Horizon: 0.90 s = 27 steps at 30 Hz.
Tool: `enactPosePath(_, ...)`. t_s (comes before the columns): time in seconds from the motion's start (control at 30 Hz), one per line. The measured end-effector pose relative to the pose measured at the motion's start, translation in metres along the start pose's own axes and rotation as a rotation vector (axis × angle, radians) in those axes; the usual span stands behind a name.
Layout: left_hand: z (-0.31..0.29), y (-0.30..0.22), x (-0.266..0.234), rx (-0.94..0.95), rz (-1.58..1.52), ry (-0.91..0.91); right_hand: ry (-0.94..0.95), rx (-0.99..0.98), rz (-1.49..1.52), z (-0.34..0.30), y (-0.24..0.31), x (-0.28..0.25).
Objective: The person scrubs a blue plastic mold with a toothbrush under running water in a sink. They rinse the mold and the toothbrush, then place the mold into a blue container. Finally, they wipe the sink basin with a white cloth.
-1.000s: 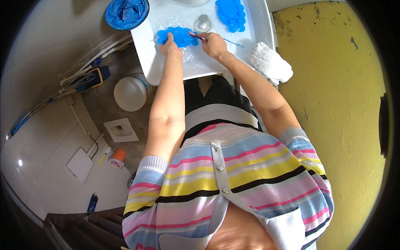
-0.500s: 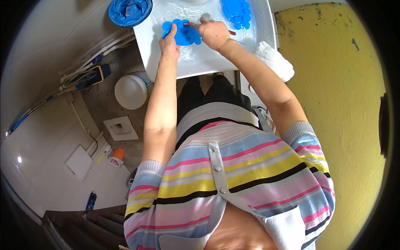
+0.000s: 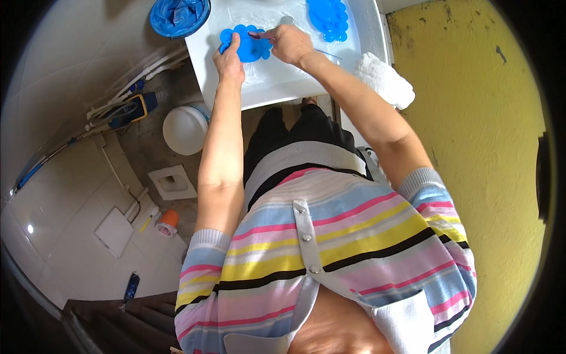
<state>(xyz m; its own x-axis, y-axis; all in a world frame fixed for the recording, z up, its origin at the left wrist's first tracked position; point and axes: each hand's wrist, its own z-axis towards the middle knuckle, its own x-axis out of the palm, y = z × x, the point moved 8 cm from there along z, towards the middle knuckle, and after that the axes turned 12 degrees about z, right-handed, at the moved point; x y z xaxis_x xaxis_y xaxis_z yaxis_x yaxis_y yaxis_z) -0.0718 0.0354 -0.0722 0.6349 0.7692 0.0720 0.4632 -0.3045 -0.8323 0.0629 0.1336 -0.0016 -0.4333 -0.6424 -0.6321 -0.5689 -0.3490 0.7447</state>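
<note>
White tiles (image 3: 65, 236) are lining the left side and a scuffed yellow surface (image 3: 471, 118) is filling the right as we are leaning over a wet white basin (image 3: 283, 88). Our left hand (image 3: 232, 62) is gripping a lobed blue tray (image 3: 250, 52) by its left end, thumb on top, fingers mostly hidden; our right hand (image 3: 292, 44) is clasping a slim dark-red tool (image 3: 263, 35). We are holding the tray over the basin, nearer the left edge than the right, with the tool's tip meeting or just clearing its far side; which of the two, we are not able to tell. A second blue tray (image 3: 327, 17) is lying toward the basin's right edge, beyond the right hand, while a white cloth (image 3: 383, 81) is bunching at that edge's near end. By our judgement, we are working best by bracing the tray from beneath, having the thumb clear of the tip and using short, light strokes low over the basin, since the lobes are probably flexing under pressure.
</note>
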Motion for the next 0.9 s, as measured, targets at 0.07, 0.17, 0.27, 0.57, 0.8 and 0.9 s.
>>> enactPosePath(0.07,0.008,0.021,-0.003,-0.05,-0.06,-0.089,-0.009,-0.111,-0.332,-0.001,0.009,-0.008)
enactPosePath(0.17,0.015,0.042,-0.014,-0.193,-0.19,-0.197,-0.037,-0.026,-0.441,-0.002,-0.013,-0.014)
enactPosePath(0.27,0.025,0.069,-0.024,-0.222,-0.304,-0.144,-0.108,0.21,-0.095,-0.018,-0.052,-0.006)
enactPosePath(0.57,-0.012,0.063,0.016,-0.267,-0.168,-0.002,-0.319,0.304,0.233,-0.009,-0.078,-0.005)
enactPosePath(0.8,-0.016,0.022,0.022,-0.167,0.024,0.129,-0.095,0.25,0.381,0.042,-0.059,-0.002)
enactPosePath(0.9,-0.018,0.008,0.027,-0.118,0.044,0.14,-0.039,0.29,0.515,0.042,-0.052,0.002)
